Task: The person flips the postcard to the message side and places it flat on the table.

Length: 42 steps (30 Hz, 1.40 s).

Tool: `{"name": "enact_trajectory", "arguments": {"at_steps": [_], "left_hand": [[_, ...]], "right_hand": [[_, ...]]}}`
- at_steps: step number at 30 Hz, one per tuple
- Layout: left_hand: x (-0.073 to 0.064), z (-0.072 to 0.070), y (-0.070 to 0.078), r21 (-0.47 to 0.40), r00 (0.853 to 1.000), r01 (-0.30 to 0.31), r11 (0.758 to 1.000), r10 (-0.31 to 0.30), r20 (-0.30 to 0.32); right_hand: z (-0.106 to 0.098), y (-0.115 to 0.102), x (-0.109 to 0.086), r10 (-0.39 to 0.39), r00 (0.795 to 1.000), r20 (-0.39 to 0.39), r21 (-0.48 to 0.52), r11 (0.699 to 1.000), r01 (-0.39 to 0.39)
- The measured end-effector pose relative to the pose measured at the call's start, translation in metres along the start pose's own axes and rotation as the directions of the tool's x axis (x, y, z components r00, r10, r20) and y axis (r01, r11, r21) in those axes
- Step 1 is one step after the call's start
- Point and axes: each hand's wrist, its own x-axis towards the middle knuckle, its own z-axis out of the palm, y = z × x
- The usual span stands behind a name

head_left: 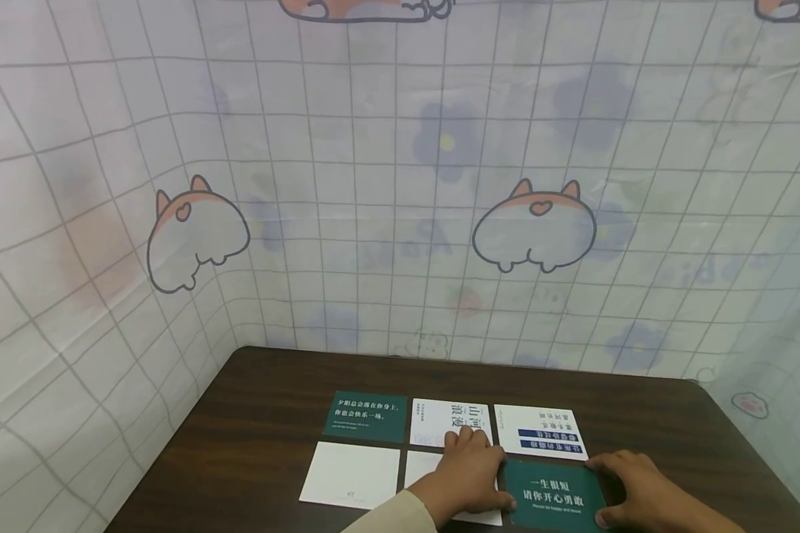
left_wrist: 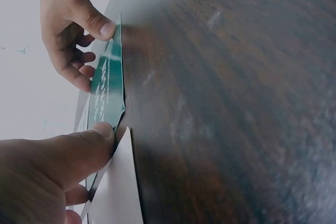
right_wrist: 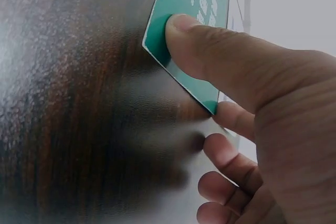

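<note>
A green card point(head_left: 553, 494) with white lettering lies at the front right of a two-row layout of cards. From its left side my left hand point(head_left: 465, 474) holds it, thumb on the near part of that edge and fingers by the far corner. Opposite, my right hand point(head_left: 647, 492) grips the right side. In the right wrist view, the right thumb point(right_wrist: 191, 45) presses on the card's face near one corner while the index fingertip touches another. Beneath my left hand, a white card point(head_left: 421, 465) is partly hidden.
Behind lie a green card point(head_left: 364, 417), a white card with green lettering point(head_left: 433, 422) and a white card with blue bars point(head_left: 540, 433). At front left is a mostly blank white card point(head_left: 352, 474). The dark wooden table point(head_left: 240, 414) meets a grid-patterned curtain point(head_left: 373, 222).
</note>
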Motion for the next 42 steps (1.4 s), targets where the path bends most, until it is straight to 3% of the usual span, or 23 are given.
{"name": "enact_trajectory", "arguments": {"at_steps": [7,16,21,33,36,42], "left_hand": [[-0.001,-0.002,0.001,0.008,0.999,0.033,0.999,-0.033,0.016],[-0.001,-0.005,-0.001,-0.001,1.000,0.029,1.000,-0.029,0.001],[-0.002,-0.003,0.001,-0.022,0.999,0.024,0.999,-0.025,-0.029],[-0.004,0.005,0.006,-0.080,0.995,-0.012,0.997,0.004,-0.098],[-0.004,0.006,0.006,-0.094,0.993,-0.029,0.995,0.018,-0.115],[-0.004,0.006,0.005,-0.163,0.987,-0.057,0.985,0.031,-0.160]], "right_hand": [[0.001,-0.001,0.002,-0.008,1.000,-0.018,0.002,1.000,0.008],[0.002,-0.001,0.004,-0.004,1.000,-0.030,0.030,1.000,0.004],[0.005,0.000,0.003,0.023,1.000,-0.009,0.133,0.991,-0.022],[0.008,0.001,-0.005,0.091,0.994,0.055,0.353,0.930,-0.104],[0.007,0.001,-0.008,0.077,0.995,0.055,0.374,0.923,-0.092],[0.001,0.007,-0.014,-0.024,0.999,0.037,0.369,0.929,0.008]]}}
